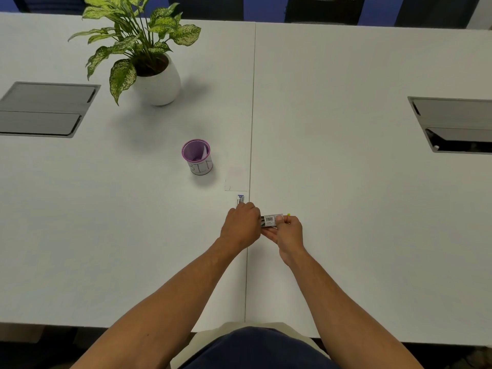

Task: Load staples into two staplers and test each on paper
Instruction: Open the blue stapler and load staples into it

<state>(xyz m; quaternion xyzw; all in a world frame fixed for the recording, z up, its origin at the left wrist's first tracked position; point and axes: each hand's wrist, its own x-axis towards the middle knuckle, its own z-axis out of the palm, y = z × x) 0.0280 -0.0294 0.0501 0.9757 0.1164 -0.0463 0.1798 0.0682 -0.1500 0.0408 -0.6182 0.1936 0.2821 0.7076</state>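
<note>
My right hand [288, 231] holds a small staple box [269, 220] with a barcode label, thumb on top. My left hand [241, 225] is closed at the box's left end, fingers pinched there; what they grip is hidden. A small blue and silver stapler [240, 199] lies on the white table just beyond my left hand. A bit of yellow-green [288, 214] shows behind my right fingers; I cannot tell what it is. A small white sheet of paper [236, 180] lies flat beyond the stapler.
A purple-rimmed cup marked BIN [197, 157] stands left of the paper. A potted plant [157, 78] sits at the back left. Grey cable hatches are set into the table at far left [45, 109] and far right [455, 123]. A seam [250, 155] splits the table.
</note>
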